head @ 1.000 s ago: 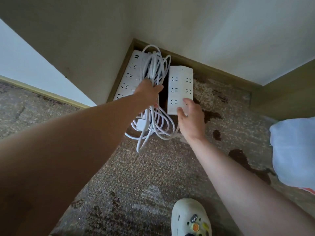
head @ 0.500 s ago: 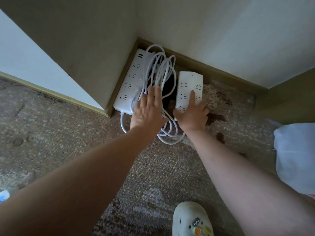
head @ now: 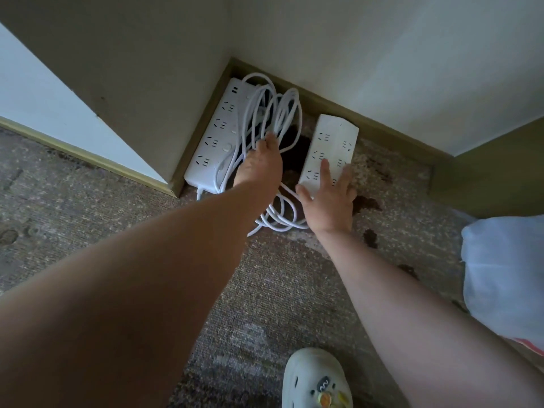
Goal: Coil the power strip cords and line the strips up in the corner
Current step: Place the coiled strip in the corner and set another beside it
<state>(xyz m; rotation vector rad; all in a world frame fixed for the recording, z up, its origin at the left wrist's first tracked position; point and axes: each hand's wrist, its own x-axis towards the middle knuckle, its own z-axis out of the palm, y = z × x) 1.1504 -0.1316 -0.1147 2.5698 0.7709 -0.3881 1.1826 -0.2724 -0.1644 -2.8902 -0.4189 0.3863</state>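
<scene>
Two white power strips lie on the carpet in the wall corner. The long left strip (head: 216,136) runs along the left baseboard. The shorter right strip (head: 334,136) lies angled a little apart from it. A loose coil of white cord (head: 287,113) sits between them and partly over the left strip. My left hand (head: 259,166) reaches into the coil, fingers stretched out among the loops with no closed grip visible. My right hand (head: 329,201) rests flat with spread fingers on the near end of the right strip, thumb at its near left corner.
A jutting wall corner (head: 173,184) stands left of the strips, and a brown baseboard (head: 397,134) runs behind them. A white bag (head: 506,275) lies on the carpet at the right. My light shoe (head: 315,381) is at the bottom edge.
My left hand let go of the lifted cord bundle, laid it down between the strips and now reaches further into it. My right hand went from gripping the right strip's end to lying flat on it.
</scene>
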